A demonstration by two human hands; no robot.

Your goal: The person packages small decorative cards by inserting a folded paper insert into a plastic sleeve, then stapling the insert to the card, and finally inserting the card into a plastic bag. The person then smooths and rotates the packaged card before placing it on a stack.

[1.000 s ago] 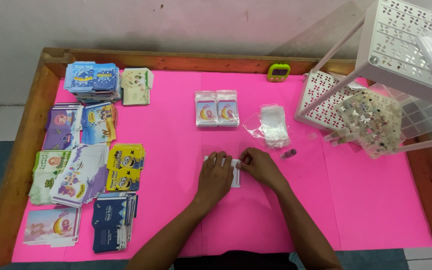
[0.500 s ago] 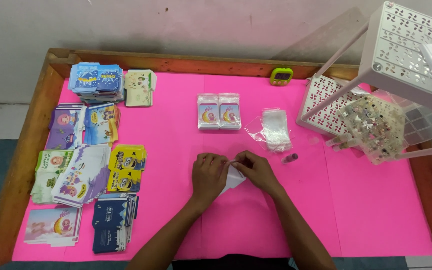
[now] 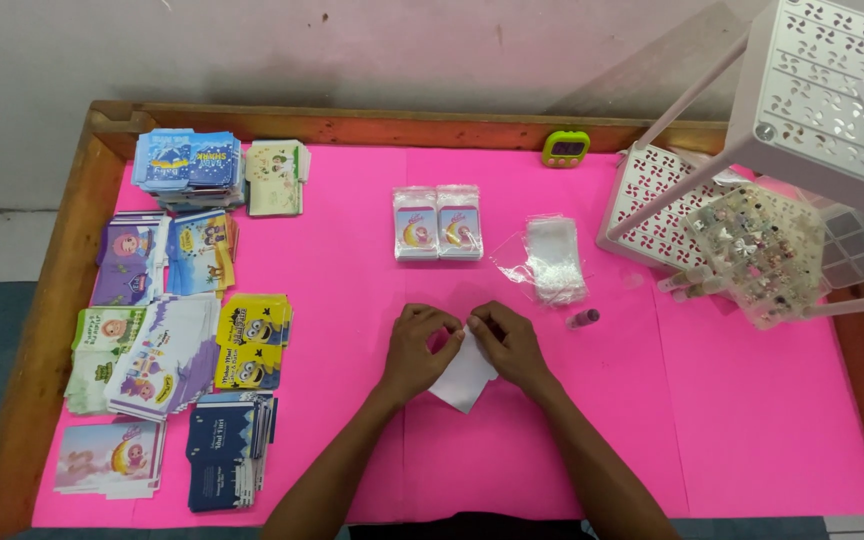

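A small white card point(image 3: 463, 378) lies tilted on the pink table cover point(image 3: 352, 260) near the middle front. My left hand point(image 3: 418, 345) and my right hand point(image 3: 504, 342) meet at its upper edge, and both pinch it with their fingertips. Just beyond my hands lie two packed cards in clear sleeves point(image 3: 437, 222). A loose pile of clear plastic bags point(image 3: 554, 260) and a small dark bottle point(image 3: 583, 318) lie to the right of them.
Stacks of printed cards point(image 3: 167, 330) fill the left side of the table. A green timer point(image 3: 565, 148) stands at the back edge. A white perforated rack point(image 3: 802, 120) and a sheet of small trinkets point(image 3: 757, 250) take up the right. A wooden rim point(image 3: 42, 330) frames the table.
Both hands drew a little closer to me with the white card. The card has turned to a tilted, diamond-like position, and more of it shows below my fingers.
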